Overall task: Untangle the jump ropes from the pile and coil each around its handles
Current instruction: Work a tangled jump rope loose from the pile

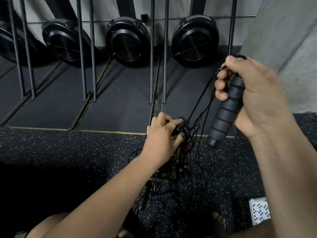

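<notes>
Right hand (253, 93), closest to the lens in the head view, is clamped round a ribbed handle (224, 114). The fingers curl over its upper part, the thumb lies on top, and the lower end sticks out free below the palm. The handle is raised well above the floor (68, 152) and tilted, top to the right. A thin black cord (199, 107) leaves its top end and runs down-left into the tangle.

Left hand (161, 136) is lower and further out, with its fingers curled into the top of the pile (164, 182). It grips a bunch of cords and what looks like another handle's end, though I cannot tell exactly which. The pile lies on the floor between the forearms, with several more ribbed handles showing in it. Mats (116, 109) and round black fans (127, 42) stand beyond it.

The handles look like foam: light, slightly soft, grippy and safe to squeeze, so they are the best places to take hold. The cords look thin, limp and slick. They should slide through loops easily, but a hard pull would likely tighten the knots. Feeding a handle back through the loops seems wiser than tugging on it.
</notes>
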{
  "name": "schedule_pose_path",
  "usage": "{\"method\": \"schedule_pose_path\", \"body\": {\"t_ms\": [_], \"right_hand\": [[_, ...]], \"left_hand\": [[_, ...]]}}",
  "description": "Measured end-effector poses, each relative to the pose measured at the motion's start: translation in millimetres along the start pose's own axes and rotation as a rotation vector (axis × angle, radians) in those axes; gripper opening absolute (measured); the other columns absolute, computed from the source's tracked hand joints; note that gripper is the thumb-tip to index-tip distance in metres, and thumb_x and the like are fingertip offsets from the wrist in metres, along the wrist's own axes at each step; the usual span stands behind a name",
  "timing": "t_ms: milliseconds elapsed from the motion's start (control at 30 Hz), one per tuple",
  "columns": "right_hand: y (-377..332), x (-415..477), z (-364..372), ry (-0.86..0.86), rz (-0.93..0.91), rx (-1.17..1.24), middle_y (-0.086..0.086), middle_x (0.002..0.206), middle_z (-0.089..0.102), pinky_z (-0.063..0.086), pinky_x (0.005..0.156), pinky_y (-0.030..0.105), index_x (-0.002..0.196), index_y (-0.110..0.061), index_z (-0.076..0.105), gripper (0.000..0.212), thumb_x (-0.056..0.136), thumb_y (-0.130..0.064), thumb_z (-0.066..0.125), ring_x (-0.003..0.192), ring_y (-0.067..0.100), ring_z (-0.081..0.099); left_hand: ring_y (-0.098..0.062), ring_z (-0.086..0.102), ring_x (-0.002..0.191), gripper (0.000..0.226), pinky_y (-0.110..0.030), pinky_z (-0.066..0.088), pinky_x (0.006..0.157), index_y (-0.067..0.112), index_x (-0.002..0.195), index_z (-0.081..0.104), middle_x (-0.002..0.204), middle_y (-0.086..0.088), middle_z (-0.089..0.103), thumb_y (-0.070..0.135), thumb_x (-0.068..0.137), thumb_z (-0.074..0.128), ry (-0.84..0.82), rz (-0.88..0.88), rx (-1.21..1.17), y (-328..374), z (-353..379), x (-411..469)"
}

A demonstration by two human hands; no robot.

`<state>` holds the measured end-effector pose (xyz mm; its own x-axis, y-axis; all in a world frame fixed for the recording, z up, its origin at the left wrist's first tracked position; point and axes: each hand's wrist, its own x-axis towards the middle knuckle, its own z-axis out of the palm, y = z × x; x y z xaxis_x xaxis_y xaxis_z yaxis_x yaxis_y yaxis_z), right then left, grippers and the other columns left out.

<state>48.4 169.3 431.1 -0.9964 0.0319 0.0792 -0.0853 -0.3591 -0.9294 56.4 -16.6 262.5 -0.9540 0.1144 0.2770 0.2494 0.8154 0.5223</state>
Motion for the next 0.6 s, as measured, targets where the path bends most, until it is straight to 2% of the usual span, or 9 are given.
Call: {"method": "schedule_pose_path", "body": {"t_ms": [67,167,267,367,467,600], "right_hand": [[-1.0,0.9,-2.4,0.025,-0.004,0.007,0.002,0.076,0.061,0.041,0.052,0.024,0.086,-0.014,0.059,0.02,0.105,-0.012,0.064,0.063,0.014,0.056],[-1.6,2.2,-4.0,0.059,-0.009,0.017,0.002,0.075,0.061,0.041,0.051,0.024,0.088,-0.013,0.058,0.018,0.105,-0.012,0.063,0.062,0.013,0.056],[-1.1,3.3,-5.3,0.075,-0.008,0.023,0.003,0.075,0.06,0.04,0.051,0.023,0.088,-0.013,0.058,0.018,0.105,-0.011,0.063,0.062,0.013,0.056],[0.3,4.1,-5.8,0.079,-0.002,0.021,0.002,0.074,0.061,0.041,0.05,0.023,0.086,-0.014,0.058,0.019,0.105,-0.011,0.063,0.061,0.013,0.056],[1.8,4.3,-5.2,0.075,0.003,0.01,0.002,0.074,0.061,0.041,0.05,0.023,0.086,-0.014,0.058,0.019,0.105,-0.011,0.063,0.061,0.014,0.056],[3.5,3.5,-2.5,0.06,0.009,-0.003,0.002,0.073,0.061,0.041,0.051,0.023,0.085,-0.013,0.058,0.02,0.105,-0.011,0.063,0.062,0.014,0.056]], "left_hand": [[-0.013,0.058,0.109,0.045,-0.037,0.054,0.097,0.025,0.137,0.07,0.116,0.007,0.055,0.035,0.094,0.079,-0.029,0.011,-0.129,-0.1,-4.7,1.9],[-0.003,0.067,0.101,0.036,-0.031,0.057,0.094,0.029,0.124,0.072,0.115,0.015,0.069,0.04,0.091,0.082,-0.07,0.044,-0.174,0.1,-12.5,4.3],[-0.004,0.07,0.11,0.032,-0.031,0.055,0.101,0.031,0.128,0.075,0.124,0.013,0.075,0.037,0.097,0.077,-0.123,0.049,-0.203,0.5,-19.5,5.7],[-0.008,0.07,0.117,0.028,-0.03,0.055,0.104,0.026,0.131,0.075,0.127,0.008,0.076,0.024,0.104,0.069,-0.141,0.092,-0.181,-1.2,-22.2,7.2],[-0.015,0.075,0.107,0.026,-0.036,0.061,0.093,0.019,0.126,0.078,0.119,0.003,0.078,0.015,0.106,0.062,-0.117,0.15,-0.123,-7.5,-18.3,8.8],[-0.023,0.074,0.087,0.03,-0.039,0.062,0.075,0.019,0.118,0.077,0.106,0.002,0.075,0.024,0.097,0.056,-0.113,0.164,-0.037,-1.8,-16.8,7.8]]}}
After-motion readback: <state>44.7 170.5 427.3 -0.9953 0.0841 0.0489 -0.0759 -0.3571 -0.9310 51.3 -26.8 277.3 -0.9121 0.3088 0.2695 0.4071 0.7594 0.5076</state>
